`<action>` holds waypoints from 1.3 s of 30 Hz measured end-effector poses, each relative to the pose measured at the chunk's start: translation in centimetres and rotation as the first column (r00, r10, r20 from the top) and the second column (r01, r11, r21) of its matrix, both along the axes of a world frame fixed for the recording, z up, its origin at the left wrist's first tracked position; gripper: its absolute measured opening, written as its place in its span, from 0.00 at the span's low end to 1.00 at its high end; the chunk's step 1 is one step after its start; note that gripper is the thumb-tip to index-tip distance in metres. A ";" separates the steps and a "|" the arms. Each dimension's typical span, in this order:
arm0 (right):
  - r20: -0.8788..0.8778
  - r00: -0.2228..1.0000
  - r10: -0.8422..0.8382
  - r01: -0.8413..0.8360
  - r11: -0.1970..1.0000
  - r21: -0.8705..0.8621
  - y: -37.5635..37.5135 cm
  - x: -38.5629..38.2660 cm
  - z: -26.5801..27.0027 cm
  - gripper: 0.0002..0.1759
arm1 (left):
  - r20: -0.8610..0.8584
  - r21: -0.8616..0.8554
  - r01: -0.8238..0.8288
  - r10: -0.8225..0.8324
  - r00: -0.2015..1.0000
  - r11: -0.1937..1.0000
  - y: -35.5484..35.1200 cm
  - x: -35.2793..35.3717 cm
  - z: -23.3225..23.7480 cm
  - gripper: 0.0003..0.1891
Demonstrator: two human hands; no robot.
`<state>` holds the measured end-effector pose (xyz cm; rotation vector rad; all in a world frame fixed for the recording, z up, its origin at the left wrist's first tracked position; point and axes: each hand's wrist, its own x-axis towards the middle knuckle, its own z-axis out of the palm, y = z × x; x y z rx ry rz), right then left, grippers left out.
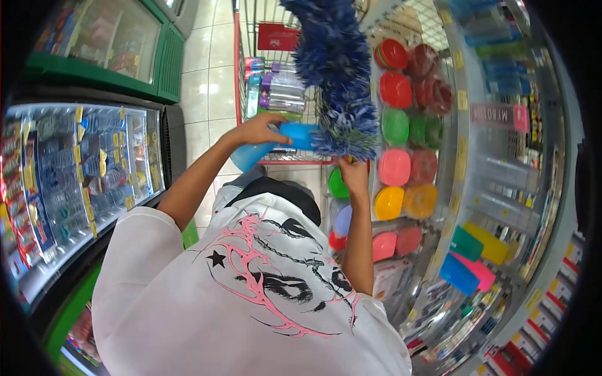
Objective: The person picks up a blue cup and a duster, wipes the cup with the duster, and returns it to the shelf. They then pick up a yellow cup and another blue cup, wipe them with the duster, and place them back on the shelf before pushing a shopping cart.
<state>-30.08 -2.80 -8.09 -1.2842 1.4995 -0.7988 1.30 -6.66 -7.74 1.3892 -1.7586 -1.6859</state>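
My left hand [260,130] is closed round a light-blue plastic item [298,135] near the handle end of a shopping cart [237,69]. A rounded, translucent blue part of it hangs below that hand. My right hand [353,168] is closed at the lower end of a fluffy blue duster [342,81], which stretches up over the cart. What its fingers grip is partly hidden by the fibres. Bottles with purple parts [282,91] lie inside the cart, left of the duster.
Stacked coloured bowls [395,125] line the shelf on the right, close to my right arm. A lit drinks fridge [94,156] stands on the left, with a green-framed freezer [94,72] above it. Tiled floor [204,81] shows beside the cart.
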 end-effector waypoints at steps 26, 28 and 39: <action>-0.178 0.546 -0.819 0.838 0.539 0.087 29.5 -1.0 1.8 0.06 | 0.739 -0.049 0.764 -0.491 0.461 0.644 -4.3 -16.6 -15.4 0.26; -0.202 0.573 -0.794 0.817 0.573 0.067 30.3 -2.6 0.2 0.10 | 0.718 -0.058 0.669 -0.434 0.544 0.741 -5.1 -14.6 -14.2 0.27; -0.446 0.883 -0.144 0.105 0.988 -0.111 26.1 -11.4 -2.8 0.15 | -0.425 0.840 -0.062 0.724 0.543 0.539 5.4 -1.7 -1.5 0.26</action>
